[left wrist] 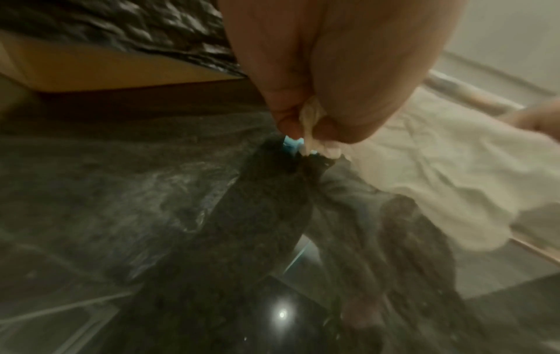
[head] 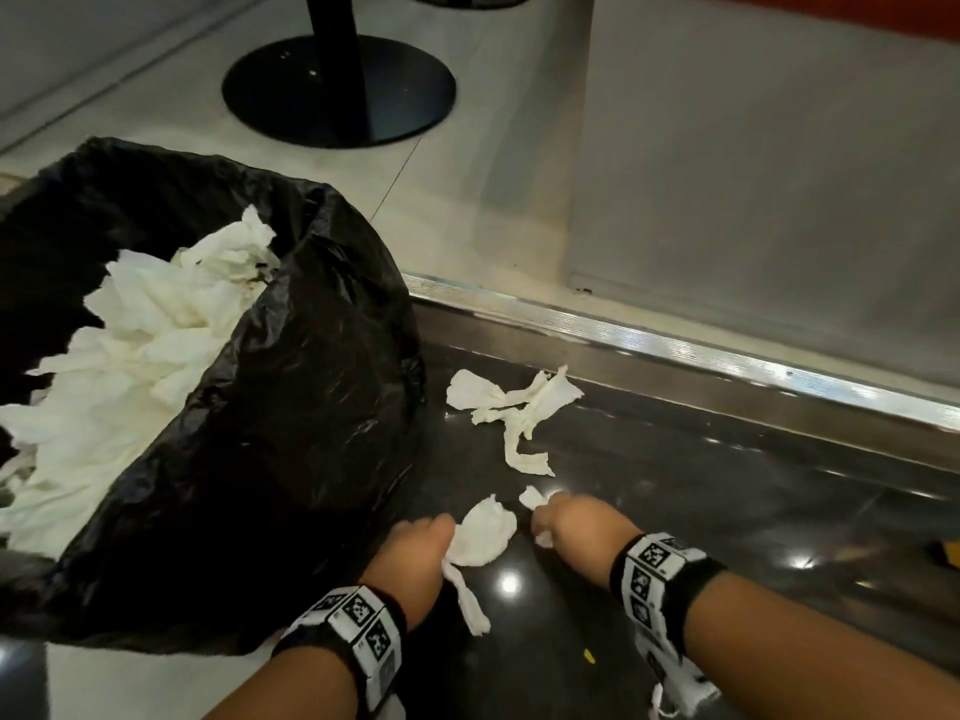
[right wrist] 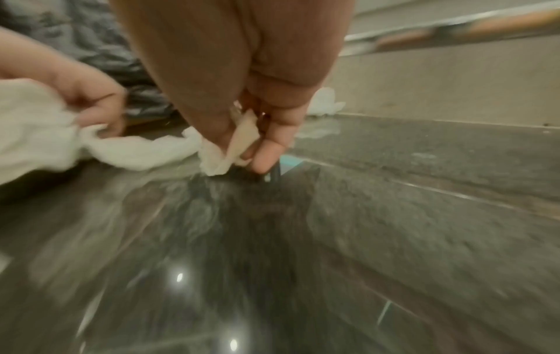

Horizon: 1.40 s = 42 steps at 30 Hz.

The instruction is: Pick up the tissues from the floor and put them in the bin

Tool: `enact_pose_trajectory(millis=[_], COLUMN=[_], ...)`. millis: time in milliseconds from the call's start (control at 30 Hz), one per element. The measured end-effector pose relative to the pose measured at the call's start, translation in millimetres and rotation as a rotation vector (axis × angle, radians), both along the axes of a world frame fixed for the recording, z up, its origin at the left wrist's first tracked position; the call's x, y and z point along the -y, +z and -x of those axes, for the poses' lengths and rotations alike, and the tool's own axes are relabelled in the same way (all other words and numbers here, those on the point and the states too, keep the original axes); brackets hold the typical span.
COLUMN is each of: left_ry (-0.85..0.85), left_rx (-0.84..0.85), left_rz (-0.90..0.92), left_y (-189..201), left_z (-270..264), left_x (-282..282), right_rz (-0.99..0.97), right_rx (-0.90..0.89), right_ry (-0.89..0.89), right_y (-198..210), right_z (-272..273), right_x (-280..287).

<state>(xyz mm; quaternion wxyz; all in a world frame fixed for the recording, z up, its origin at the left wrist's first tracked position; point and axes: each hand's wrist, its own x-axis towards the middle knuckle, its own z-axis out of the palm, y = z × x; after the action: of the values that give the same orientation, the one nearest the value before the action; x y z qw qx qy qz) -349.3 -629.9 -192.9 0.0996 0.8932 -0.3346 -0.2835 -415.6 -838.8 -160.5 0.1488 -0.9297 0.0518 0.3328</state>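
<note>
A bin lined with a black bag [head: 291,407] stands at the left, with white tissues [head: 130,324] piled inside. My left hand [head: 415,548] grips a crumpled white tissue [head: 483,532] low over the dark glossy floor, right beside the bag; a strip of it hangs down. In the left wrist view the left hand [left wrist: 315,134] pinches that tissue [left wrist: 439,167] at its fingertips. My right hand [head: 561,522] pinches a small white tissue scrap [right wrist: 230,148] just above the floor. More torn tissues [head: 519,407] lie on the floor beyond both hands.
A metal threshold strip [head: 675,350] runs diagonally behind the tissues, with pale tiles beyond it. A black round table base [head: 337,90] stands at the top. A small yellow scrap [head: 588,656] lies on the dark floor [head: 727,511] between my forearms.
</note>
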Motion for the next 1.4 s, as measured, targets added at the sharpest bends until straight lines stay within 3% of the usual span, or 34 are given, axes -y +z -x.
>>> enact_pose_trajectory(millis=[133, 200, 333, 400, 500, 633, 700, 767, 867, 1000, 1133, 1200, 1267, 1400], left_ry=[0.01, -0.032, -0.148, -0.15, -0.112, -0.146, -0.114, -0.05, 0.102, 0.252, 0.151, 0.085, 0.072, 0.058], left_rx=[-0.025, -0.031, -0.005, 0.012, 0.052, 0.239, 0.403, 0.596, 0.747, 0.687, 0.342, 0.229, 0.108, -0.049], left_rz=[-0.003, -0.075, -0.183, -0.122, 0.111, 0.427, 0.49, 0.496, 0.398, 0.257, -0.185, -0.35, -0.394, -0.432], left_y=[18.6, 27.9, 56.2, 80.1, 135.2, 242.7, 296.6, 341.8, 380.3, 363.4, 300.9, 284.8, 279.8, 287.1], left_z=[5.4, 8.3, 9.2, 3.9, -15.2, -46.6, -68.8, -97.3, -145.3, -189.5, -201.1, -197.5, -197.0, -195.8], left_x=[-12.9, -17.8, -14.5, -9.1, -0.3, 0.1, -12.3, -34.0, -76.8, -121.6, -147.6, -159.2, -168.7, -183.1], right_rz=[-0.069, -0.04, 0.104, 0.155, 0.216, 0.236, 0.162, 0.075, -0.097, -0.305, -0.442, -0.408, -0.301, 0.007], right_rx=[0.416, 0.488, 0.286, 0.177, 0.079, 0.133, 0.132, 0.178, 0.482, 0.877, 1.014, 0.982, 0.909, 0.381], right_ry=[-0.327, -0.377, -0.397, -0.303, -0.153, -0.156, -0.159, -0.291, -0.505, -0.507, -0.34, -0.269, -0.188, 0.149], right_y=[9.6, 11.5, 3.4, -4.7, -18.6, -33.4, -16.4, 25.4, 107.0, 228.0, 300.5, 310.3, 302.1, 260.0], right_z=[-36.1, -58.2, -97.4, -110.2, -116.6, -113.2, -111.5, -114.8, -134.6, -166.2, -200.7, -217.9, -228.0, -235.1], right_x=[17.3, 21.8, 21.9, 19.3, 10.8, 8.5, 8.2, 6.8, 6.2, -34.6, -110.0, -145.2, -175.0, -208.3])
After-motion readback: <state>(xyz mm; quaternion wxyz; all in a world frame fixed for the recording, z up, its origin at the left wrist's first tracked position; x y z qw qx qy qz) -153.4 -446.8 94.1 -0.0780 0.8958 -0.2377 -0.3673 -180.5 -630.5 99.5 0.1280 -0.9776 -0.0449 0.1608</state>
